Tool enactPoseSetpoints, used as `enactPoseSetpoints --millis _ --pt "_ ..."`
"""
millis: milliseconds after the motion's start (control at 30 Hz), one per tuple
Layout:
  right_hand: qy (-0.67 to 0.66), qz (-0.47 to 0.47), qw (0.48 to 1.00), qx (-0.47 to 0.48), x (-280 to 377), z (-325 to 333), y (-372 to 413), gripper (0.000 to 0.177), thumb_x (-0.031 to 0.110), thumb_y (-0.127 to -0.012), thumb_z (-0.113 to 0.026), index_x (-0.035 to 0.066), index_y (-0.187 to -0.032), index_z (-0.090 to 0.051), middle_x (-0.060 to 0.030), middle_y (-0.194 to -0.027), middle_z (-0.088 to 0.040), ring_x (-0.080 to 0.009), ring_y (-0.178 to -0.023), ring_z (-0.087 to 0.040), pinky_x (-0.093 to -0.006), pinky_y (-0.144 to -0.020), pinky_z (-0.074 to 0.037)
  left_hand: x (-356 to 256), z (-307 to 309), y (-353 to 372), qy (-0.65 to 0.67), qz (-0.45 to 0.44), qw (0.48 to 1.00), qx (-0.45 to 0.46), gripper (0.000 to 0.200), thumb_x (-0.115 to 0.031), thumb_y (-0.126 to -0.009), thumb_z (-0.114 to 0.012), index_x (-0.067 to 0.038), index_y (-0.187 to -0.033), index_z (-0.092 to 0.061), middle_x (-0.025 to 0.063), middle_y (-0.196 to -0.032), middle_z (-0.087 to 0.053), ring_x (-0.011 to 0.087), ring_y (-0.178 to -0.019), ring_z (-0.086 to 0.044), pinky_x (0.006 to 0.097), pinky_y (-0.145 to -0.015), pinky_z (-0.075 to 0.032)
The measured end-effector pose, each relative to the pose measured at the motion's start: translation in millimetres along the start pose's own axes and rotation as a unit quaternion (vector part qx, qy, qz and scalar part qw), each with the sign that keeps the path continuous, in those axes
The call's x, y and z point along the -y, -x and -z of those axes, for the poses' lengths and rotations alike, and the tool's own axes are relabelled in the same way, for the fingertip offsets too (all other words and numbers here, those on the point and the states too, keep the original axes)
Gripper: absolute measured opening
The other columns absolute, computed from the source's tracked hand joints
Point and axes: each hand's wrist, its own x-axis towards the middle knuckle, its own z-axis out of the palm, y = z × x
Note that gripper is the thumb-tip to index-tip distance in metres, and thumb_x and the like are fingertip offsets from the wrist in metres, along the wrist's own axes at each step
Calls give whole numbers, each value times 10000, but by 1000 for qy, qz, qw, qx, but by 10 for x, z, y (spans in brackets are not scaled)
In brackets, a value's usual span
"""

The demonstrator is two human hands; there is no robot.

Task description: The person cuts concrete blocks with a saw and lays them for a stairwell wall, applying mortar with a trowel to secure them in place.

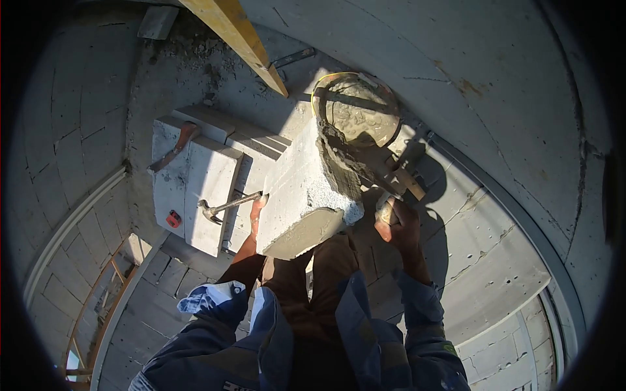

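Observation:
A large white aerated concrete block [290,176] stands tilted in front of my legs, grey mortar [339,159] coating its right side and more on its near end. My left hand [259,212] grips the block's left side. Its fingers are partly hidden by the block, and a claw hammer's [231,204] handle ends right at them. My right hand [396,220] is closed around the handle of a trowel [383,189], whose blade reaches toward the mortared side. Beyond the block sits a round bucket [314,98] filled with wet mortar [358,111].
To the left, pale blocks [215,176] carry a hatchet [177,148] and a red tape measure [173,219]. A yellow wooden board [241,36] slants in from the top. Block walls [495,98] curve around the workspace, and a small wood piece [411,184] lies right of the block.

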Motion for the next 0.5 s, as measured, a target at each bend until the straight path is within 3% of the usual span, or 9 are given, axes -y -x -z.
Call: enactPoseSetpoints --millis 67,400,500 --pt "23 77 995 -50 124 38 27 272 58 -663 -710 7 -921 -637 -135 -741 -644 -291 -614 -651 -353 -569 -503 19 13 54 2 -1 1000 0 738 -509 -781 -641 -34 -1332 -518 172 -1204 -620 280 -1034 -631 389 -868 -514" --pt "67 68 995 -16 412 294 388 272 102 -676 -721 14 -923 -650 -146 -749 -640 -303 -608 -644 -363 -559 -509 94 -148 121 4 -3 1000 30 738 -505 -792 -633 -29 -1342 -507 175 -1209 -619 278 -1027 -636 385 -870 -515" --pt "41 109 992 -54 413 287 445 288 207 -698 -754 13 -870 -628 -112 -693 -576 -288 -573 -607 -359 -501 -480 130 -184 93 6 -2 999 32 738 -504 -796 -630 -28 -1345 -503 176 -1211 -619 277 -1025 -637 384 -870 -515"
